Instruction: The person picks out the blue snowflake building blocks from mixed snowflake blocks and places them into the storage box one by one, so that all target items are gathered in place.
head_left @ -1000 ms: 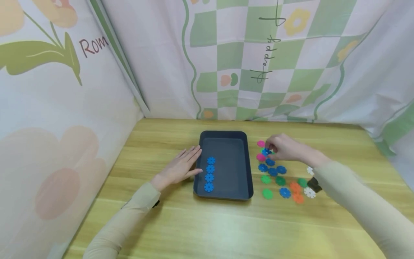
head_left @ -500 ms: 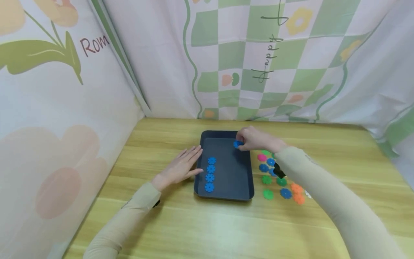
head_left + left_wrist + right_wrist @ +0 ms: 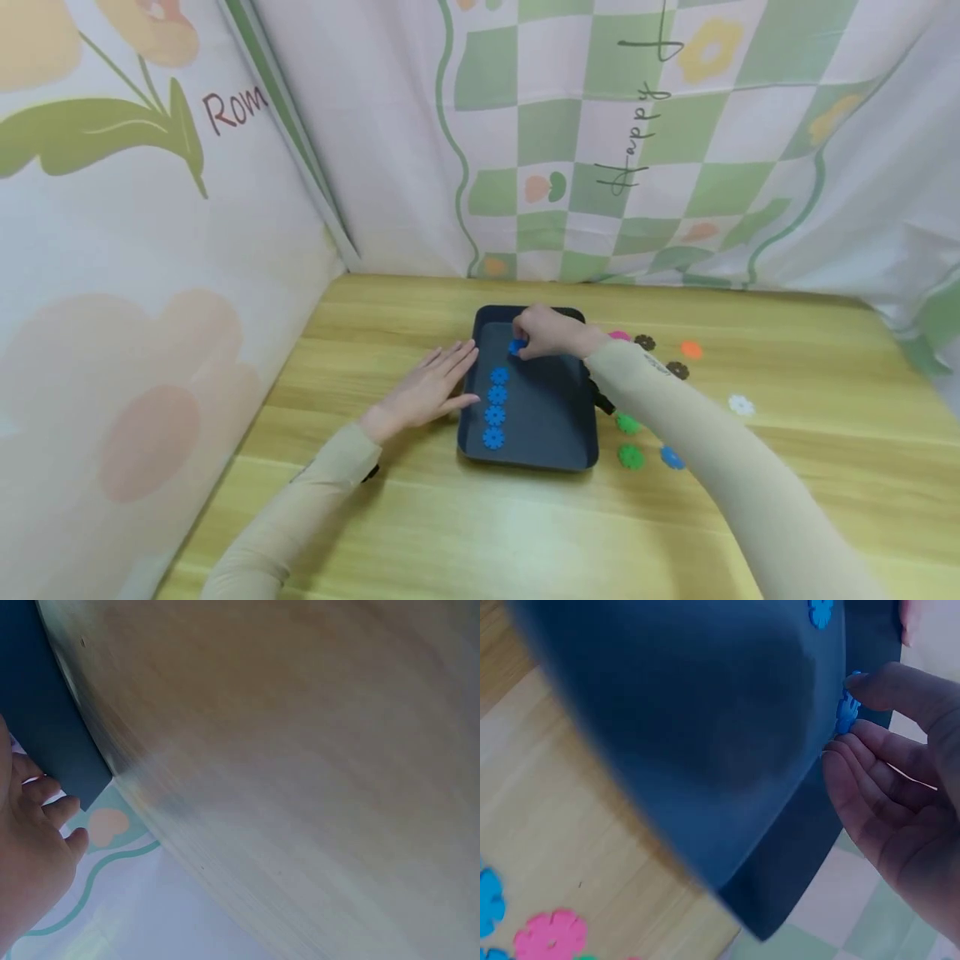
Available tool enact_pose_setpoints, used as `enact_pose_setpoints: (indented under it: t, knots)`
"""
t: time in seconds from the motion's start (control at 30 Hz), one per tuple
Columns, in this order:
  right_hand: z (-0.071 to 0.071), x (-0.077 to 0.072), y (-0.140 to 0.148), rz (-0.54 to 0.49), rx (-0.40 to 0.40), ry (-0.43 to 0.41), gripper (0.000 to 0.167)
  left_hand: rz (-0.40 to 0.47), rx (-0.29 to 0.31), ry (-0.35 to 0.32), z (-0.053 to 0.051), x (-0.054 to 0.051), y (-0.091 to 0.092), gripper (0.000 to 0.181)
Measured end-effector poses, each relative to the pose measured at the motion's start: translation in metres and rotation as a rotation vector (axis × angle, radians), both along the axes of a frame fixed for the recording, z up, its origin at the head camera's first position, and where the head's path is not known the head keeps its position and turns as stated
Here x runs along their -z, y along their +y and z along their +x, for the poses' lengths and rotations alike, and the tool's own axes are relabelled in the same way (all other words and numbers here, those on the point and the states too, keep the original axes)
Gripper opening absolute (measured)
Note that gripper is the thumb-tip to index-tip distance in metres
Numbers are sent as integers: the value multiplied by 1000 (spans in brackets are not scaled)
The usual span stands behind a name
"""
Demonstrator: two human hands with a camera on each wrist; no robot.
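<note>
Head view: we see the right hand [image 3: 551, 332] pinching a blue disc [image 3: 517, 347] over the dark tray [image 3: 551, 417], beyond four matching discs [image 3: 495, 415]. Left wrist: we find the left hand [image 3: 34, 851] relaxed against the tray. Right wrist: we note the blue disc's notched edge.

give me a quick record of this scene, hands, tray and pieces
left hand: fingers spread, at the tray's left rim
right hand: pinching one blue piece; contact with tray unclear
tray: dark, on wood-look table
row in tray: four blue pieces
right of tray: green pieces, brown pieces, orange piece, white piece, others partly covered
</note>
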State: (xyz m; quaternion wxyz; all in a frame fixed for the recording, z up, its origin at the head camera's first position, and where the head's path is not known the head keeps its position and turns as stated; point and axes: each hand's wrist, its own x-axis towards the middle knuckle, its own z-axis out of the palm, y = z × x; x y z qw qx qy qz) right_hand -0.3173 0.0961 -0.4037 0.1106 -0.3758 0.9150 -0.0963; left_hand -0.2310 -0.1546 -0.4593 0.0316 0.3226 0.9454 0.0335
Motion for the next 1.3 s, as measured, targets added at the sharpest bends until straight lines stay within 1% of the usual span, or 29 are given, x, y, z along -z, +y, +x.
enact_pose_setpoints:
  t: [0.23, 0.47, 0.73, 0.93, 1.13, 1.3]
  knots:
    - [-3, 8, -17, 23, 10, -49, 24, 24, -14, -18, -1, 1, 0, 79]
    - [-4, 14, -24, 60, 28, -58, 25, 15, -21, -34, -2, 1, 2, 79]
    - [-4, 16, -25, 65, 22, -50, 26, 20, -14, -39, -2, 0, 2, 79]
    - [-3, 18, -26, 74, 33, -51, 26, 28, -2, -22, -3, -1, 2, 78]
    - [-4, 19, -27, 66, 27, -52, 26, 20, -7, -22, -2, 0, 1, 79]
    - [-3, 14, -22, 35, 27, -60, 26, 27, -7, -18, 0, 1, -1, 79]
